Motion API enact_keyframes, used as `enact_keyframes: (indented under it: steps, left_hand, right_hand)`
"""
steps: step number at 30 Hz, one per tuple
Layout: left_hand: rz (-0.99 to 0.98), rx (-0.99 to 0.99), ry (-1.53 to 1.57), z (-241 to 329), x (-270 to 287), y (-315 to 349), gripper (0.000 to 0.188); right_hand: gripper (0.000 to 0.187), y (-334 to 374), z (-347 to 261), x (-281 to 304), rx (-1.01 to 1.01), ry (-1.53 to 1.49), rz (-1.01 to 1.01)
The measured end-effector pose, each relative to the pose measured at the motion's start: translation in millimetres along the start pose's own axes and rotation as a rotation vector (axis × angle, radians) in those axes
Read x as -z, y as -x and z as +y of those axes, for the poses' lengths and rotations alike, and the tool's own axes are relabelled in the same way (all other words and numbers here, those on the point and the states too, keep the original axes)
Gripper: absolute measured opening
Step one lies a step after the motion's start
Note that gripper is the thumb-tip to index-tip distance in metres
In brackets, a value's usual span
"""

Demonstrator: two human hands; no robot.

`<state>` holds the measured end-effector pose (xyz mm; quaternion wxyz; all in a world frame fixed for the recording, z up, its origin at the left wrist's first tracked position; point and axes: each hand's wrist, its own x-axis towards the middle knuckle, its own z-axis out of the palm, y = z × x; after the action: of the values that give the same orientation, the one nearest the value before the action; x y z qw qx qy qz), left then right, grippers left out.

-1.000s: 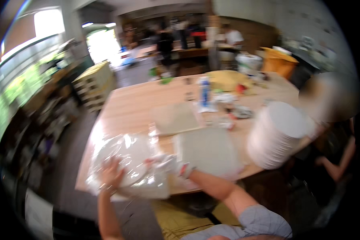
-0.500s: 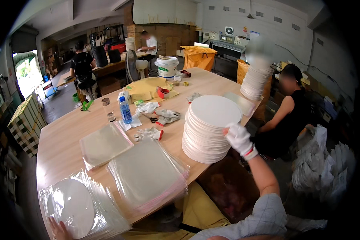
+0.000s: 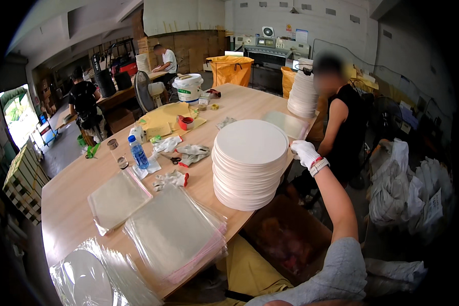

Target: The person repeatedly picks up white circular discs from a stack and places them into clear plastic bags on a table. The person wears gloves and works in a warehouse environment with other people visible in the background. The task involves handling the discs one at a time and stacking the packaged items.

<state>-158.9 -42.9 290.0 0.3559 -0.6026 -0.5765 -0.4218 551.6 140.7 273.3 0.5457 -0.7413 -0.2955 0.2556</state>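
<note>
Stacked discs [image 3: 249, 171] stand at the table's [image 3: 72, 196] near edge; right hand [image 3: 305, 153], hold unclear, seems at pickup, needing one rim separated.

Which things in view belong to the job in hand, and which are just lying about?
Likely in the job:
stack of white discs, gloved right hand at its edge
disc in clear plastic
flat clear plastic sleeves

Probably just lying about:
blue-capped bottle
loose gloves
scissors
white bucket
</note>
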Motion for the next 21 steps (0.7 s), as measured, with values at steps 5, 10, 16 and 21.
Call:
enact_keyframes:
  steps: [5, 10, 16, 21]
  left_hand:
    - [-0.069, -0.017, 0.163, 34.7, -5.2, 4.0, 0.022]
    - [-0.351, -0.002, 0.498, 49.7, -0.7, 32.3, 0.02]
    - [-0.818, 0.004, 1.089, 75.5, -68.4, 77.3, 0.034]
    - [-0.679, 0.249, 1.12, 141.9, -121.9, 50.5, 0.018]
  right_hand:
    - [0.02, -21.7, 7.6, 17.5, -0.014, -0.291, -0.063]
    - [0.03, -32.6, -24.6, -9.4, -0.015, -0.551, -0.186]
    - [0.021, -35.4, -42.2, -17.6, 0.319, -0.281, -0.242]
    - [0.021, 40.8, -76.7, -44.5, 0.852, -0.252, -0.113]
